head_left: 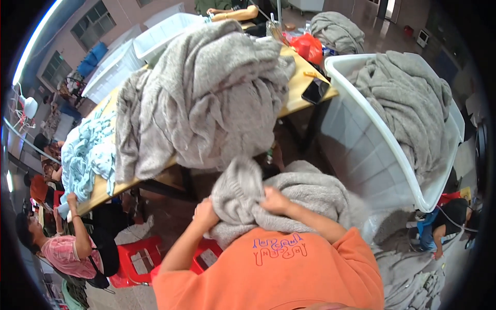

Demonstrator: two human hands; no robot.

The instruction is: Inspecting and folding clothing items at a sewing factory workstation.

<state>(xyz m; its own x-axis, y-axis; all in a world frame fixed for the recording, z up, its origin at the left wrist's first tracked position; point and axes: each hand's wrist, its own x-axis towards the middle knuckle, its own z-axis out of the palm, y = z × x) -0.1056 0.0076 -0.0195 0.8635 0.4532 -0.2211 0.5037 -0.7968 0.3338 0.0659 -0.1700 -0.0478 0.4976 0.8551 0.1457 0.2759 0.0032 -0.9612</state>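
A grey fleecy garment (236, 188) lies bunched in front of my chest and over my lap, its upper part smeared by motion. My left hand (205, 215) is closed on its left edge. On the other side my right hand (275, 200) grips a fold, fingers curled into the cloth. More of the same grey fabric (312, 194) spills to the right under my right forearm. Just beyond, a big heap of grey fleece (212, 98) covers much of the wooden table (302, 77) and hangs over its near edge.
At right stands a large white bin (372, 139) with grey fleece piled inside. A black phone (315, 92) and a red plastic bag (306, 47) lie on the table. Light blue cloth (88, 150) is at its left end, handled by a person in pink. Red stools (137, 261) stand nearby.
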